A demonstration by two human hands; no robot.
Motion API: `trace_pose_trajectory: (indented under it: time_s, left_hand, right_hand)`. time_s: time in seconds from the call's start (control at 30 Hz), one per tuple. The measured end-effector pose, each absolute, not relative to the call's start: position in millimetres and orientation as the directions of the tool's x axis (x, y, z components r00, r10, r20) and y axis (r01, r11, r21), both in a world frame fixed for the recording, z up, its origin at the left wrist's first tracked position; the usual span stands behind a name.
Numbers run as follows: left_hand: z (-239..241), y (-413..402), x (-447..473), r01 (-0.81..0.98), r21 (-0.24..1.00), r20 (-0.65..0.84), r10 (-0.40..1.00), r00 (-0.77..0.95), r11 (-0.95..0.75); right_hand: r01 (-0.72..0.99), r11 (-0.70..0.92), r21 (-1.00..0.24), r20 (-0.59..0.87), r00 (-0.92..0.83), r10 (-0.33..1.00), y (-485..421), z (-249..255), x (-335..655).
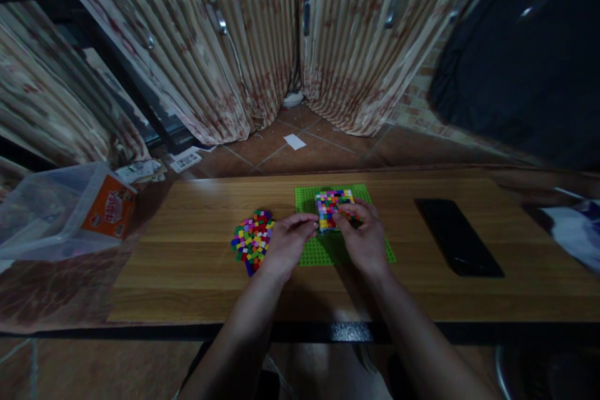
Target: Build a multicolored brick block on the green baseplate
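A block built of small multicoloured toy bricks (pixel 328 201) sits on a green studded baseplate (pixel 315 256). My left hand (pixel 289 240) is at the block's left side, thumb and forefinger pinched together by its lower left corner. A tiny pale spot shows at those fingertips, too small to tell if it is a brick or a nail. Over the block's right part lies my right hand (pixel 365 234), its fingers curled and thumb pressed on the bricks, hiding some of them. Left of the plate, a pile of loose toy bricks (pixel 253 237) is partly behind my left hand.
A black flat slab like a phone or tablet (pixel 459 237) lies right on the wooden table (pixel 187 250). A clear plastic bin (pixel 51 212) with an orange label stands left of it. Striped curtains (pixel 262 50) hang beyond. White crumpled material (pixel 574 234) is at far right.
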State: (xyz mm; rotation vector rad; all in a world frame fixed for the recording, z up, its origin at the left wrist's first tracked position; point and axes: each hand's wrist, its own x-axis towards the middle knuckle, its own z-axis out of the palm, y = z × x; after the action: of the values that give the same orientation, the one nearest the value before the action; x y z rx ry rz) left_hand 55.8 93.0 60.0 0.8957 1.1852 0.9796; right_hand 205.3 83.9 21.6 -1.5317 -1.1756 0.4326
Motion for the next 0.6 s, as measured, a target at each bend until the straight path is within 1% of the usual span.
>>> trace_pose_trajectory:
  time_s: [0.17, 0.37, 0.5, 0.6]
  left_hand:
    - [60.5, 93.1, 55.1, -0.109, 0.946, -0.296, 0.951, 0.091, 0.305]
    - [58.4, 92.1, 52.9, -0.098, 0.954, -0.277, 0.958, 0.07, 0.283]
    - [58.9, 90.8, 52.6, -0.153, 0.944, -0.283, 0.955, 0.087, 0.293]
    - [60.4, 89.9, 53.6, -0.207, 0.917, -0.322, 0.939, 0.117, 0.34]
  right_hand:
    - [0.455, 0.116, -0.883, 0.334, 0.435, 0.836, 83.6, 21.1, 204.2]
    - [0.464, 0.094, -0.881, 0.317, 0.43, 0.846, 84.9, 21.0, 203.4]
    - [0.454, 0.089, -0.887, 0.305, 0.43, 0.85, 86.0, 18.7, 204.7]
    - [0.483, 0.118, -0.868, 0.339, 0.4, 0.852, 83.0, 19.4, 206.7]
